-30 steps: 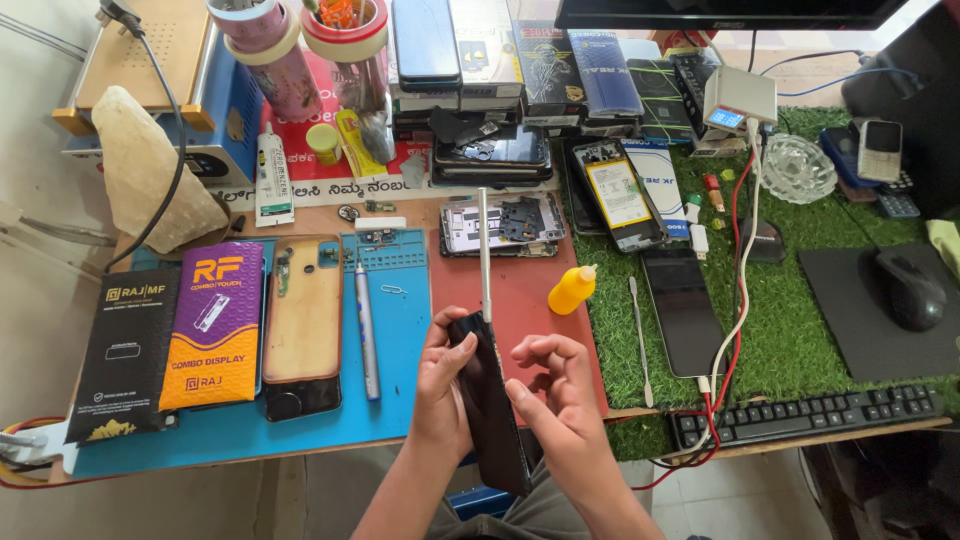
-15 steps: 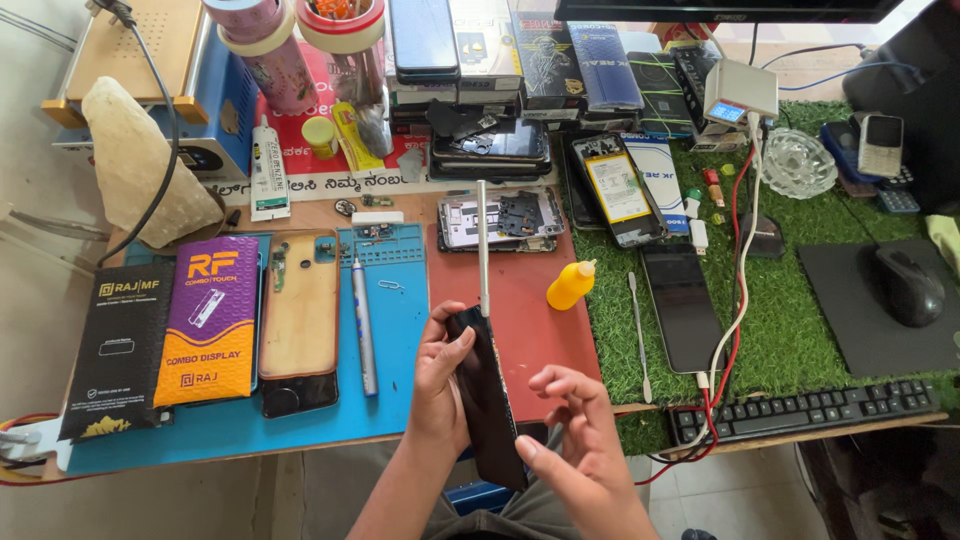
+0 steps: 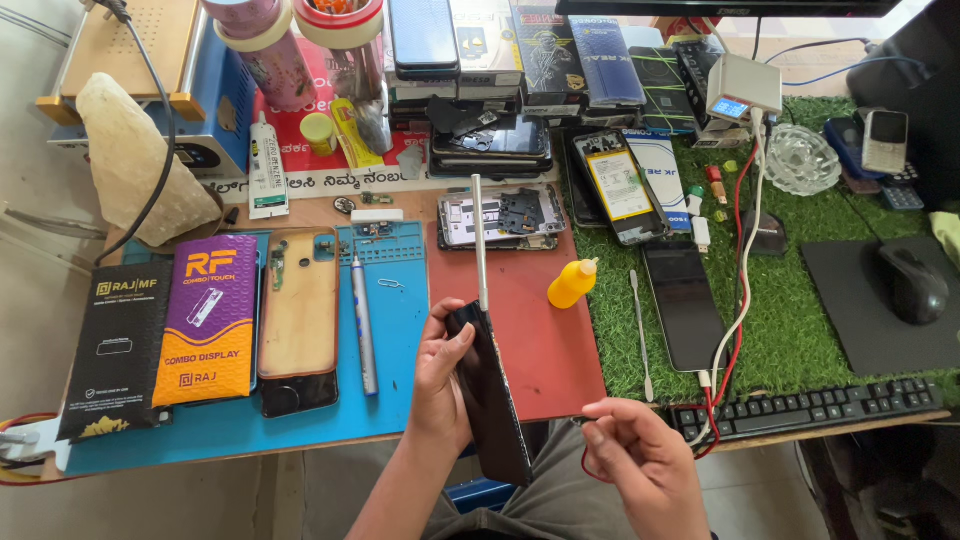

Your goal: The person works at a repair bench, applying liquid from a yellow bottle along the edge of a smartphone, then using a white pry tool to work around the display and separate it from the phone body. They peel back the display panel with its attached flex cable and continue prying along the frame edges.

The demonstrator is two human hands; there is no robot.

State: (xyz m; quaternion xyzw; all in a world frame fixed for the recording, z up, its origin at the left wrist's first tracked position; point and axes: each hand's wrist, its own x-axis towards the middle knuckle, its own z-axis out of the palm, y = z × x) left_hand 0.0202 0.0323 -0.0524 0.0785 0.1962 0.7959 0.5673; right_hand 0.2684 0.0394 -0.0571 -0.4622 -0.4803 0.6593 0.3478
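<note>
Left hand [image 3: 440, 385] grips a dark phone panel [image 3: 492, 395] edge-up over the bench's front edge, thin strip [image 3: 479, 240] rising from its top; right hand [image 3: 640, 465] loosely curled, apparently empty — likely mid-separation, careful peeling next; screwdriver [image 3: 362, 320], yellow bottle [image 3: 572, 283] crowd nearby.

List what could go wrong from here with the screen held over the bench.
1. The left hand alone holds the dark screen panel on edge, past the table edge; a slip might drop it to the floor.
2. The thin strip sticking up from the panel looks fragile and might bend or tear if it snags.
3. The yellow bottle stands close on the red mat; a swing of the panel could knock it over.
</note>
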